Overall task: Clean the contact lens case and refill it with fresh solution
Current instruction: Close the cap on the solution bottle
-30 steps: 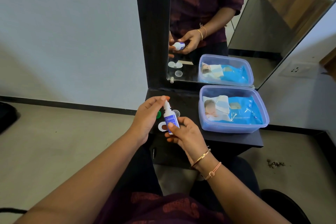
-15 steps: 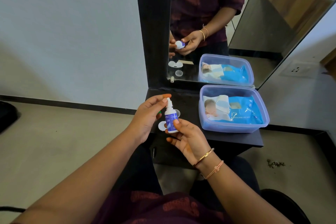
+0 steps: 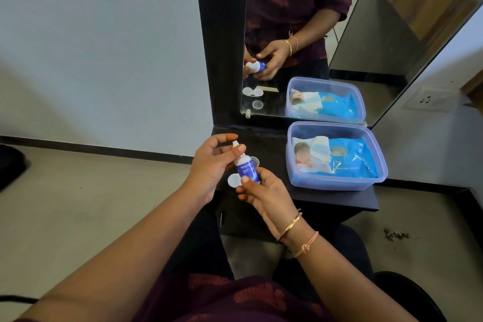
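Right hand [image 3: 264,191] nearest, just below solution bottle [image 3: 247,168]: thumb and fingers curled round its blue label, holding it roughly upright, white nozzle bare. Left hand [image 3: 211,165] just left of bottle, thumb on its shoulder, forefinger arched above nozzle; grip on anything: cannot tell. White contact lens case [image 3: 233,180] on black shelf [image 3: 269,144], behind bottle's base, partly hidden. Clear round lid [image 3: 254,161] just right of bottle. Plastic tub [image 3: 337,183] holding 1 blue wipes pack [image 3: 350,159] well right of bottle. Mirror [image 3: 300,34] beyond, reflecting bottle and hands.
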